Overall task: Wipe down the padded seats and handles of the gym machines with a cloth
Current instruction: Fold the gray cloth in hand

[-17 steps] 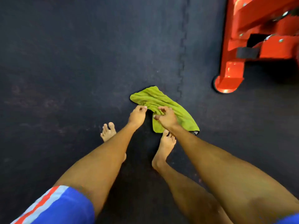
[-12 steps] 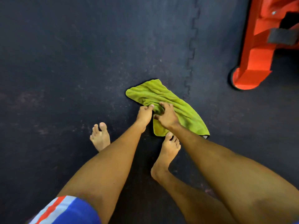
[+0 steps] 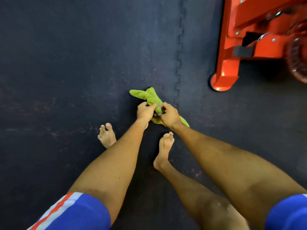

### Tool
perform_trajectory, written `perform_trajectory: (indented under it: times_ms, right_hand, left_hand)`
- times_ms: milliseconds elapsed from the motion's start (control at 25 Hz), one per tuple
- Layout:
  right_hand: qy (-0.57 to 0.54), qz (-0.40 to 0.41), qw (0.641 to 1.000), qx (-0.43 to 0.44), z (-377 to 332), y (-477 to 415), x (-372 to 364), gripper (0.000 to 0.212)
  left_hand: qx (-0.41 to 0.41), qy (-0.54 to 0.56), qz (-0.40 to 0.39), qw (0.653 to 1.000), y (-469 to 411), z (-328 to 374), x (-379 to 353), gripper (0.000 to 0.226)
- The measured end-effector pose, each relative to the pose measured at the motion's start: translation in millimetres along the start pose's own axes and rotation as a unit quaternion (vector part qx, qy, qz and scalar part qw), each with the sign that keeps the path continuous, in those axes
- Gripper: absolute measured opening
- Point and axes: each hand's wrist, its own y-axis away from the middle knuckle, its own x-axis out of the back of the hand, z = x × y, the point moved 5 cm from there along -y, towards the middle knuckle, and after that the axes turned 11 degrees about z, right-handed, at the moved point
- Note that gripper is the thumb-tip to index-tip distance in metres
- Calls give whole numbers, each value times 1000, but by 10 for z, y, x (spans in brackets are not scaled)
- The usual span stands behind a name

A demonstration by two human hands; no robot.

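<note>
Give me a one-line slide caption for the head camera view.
Left hand and right hand grip a bunched green cloth on the dark floor mat, beside an orange gym machine.

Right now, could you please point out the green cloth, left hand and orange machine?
green cloth [image 3: 146,95], head view, bunched far end.
left hand [image 3: 144,112], head view, back of hand.
orange machine [image 3: 224,80], head view, near foot.
</note>
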Motion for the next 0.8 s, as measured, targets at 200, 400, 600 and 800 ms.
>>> perform_trajectory:
  times_ms: [200,400,600,800]
  right_hand:
    - [-44,30,998,-14,-1082,1103,939,19]
    - [-79,38,994,71,-2581,2131,1736,43]
    - [-35,41,980,193,-3879,2701,2373,68]
    - [34,128,950,282,-4972,2728,3098,44]
  left_hand:
    - [-103,-98,-26,990,1329,1096,878,21]
    - [-231,-184,-17,955,2501,2191,1996,24]
    - [-399,-262,26,878,3279,3065,2865,30]
    - [-540,-280,68,791,3864,4192,3545,28]
